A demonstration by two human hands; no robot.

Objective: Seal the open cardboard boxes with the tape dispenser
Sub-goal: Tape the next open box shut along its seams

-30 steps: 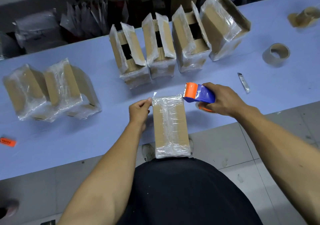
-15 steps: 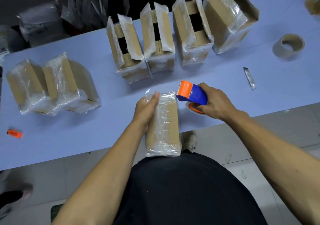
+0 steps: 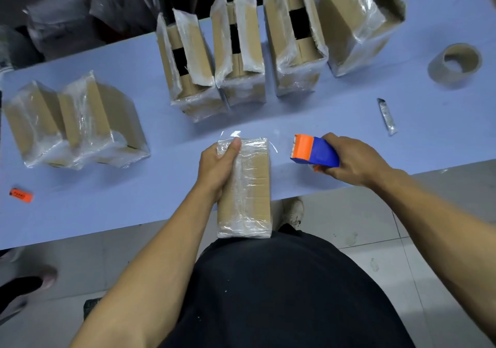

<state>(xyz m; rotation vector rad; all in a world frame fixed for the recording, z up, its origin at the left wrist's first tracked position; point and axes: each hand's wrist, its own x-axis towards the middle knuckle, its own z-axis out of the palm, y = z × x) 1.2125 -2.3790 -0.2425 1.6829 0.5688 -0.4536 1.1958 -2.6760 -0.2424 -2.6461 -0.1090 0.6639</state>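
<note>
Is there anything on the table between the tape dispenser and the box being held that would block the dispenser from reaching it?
Nothing visible. The right hand holds the tape dispenser just right of the box, which the left hand grips; only bare table lies between. The small knife sits farther back, clear.

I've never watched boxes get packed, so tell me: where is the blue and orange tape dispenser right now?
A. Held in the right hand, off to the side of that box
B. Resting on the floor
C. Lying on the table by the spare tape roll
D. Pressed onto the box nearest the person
A: the right hand grips the tape dispenser clear of the box, which the left hand holds.
</note>
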